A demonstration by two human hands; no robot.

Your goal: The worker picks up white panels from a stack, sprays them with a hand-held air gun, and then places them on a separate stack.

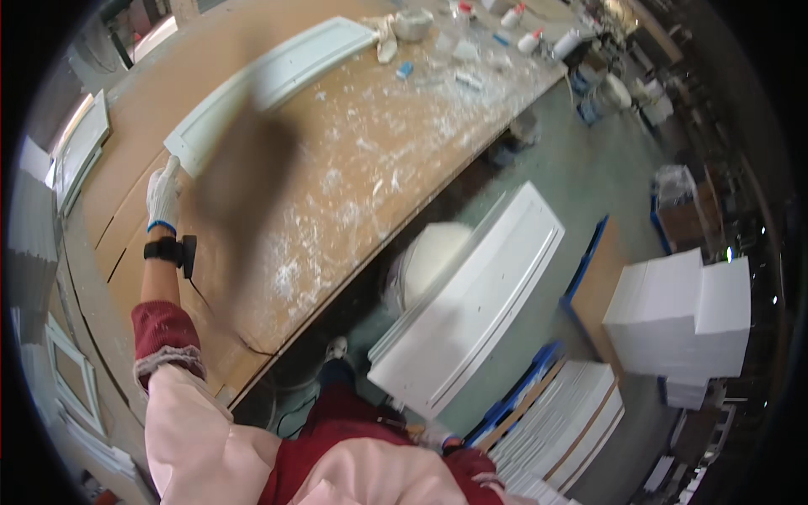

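My left hand (162, 195), in a white glove with a blue cuff and a black wrist device, rests at the near end of a long white moulded panel (278, 71) lying on the brown workbench (353, 168), and seems to grip its corner. A wide white cabinet door panel (471, 303) hangs tilted beside the bench, above the green floor. My right hand (444, 440) is at that panel's lower edge, mostly hidden, holding it.
White dust and filler cover the bench; a bowl (412, 23), bottles (530, 40) and rags sit at its far end. Stacks of white panels (682, 316) stand on blue pallets (513, 396) at right. More white frames (80, 147) lean at left. A dark blurred smear crosses the bench.
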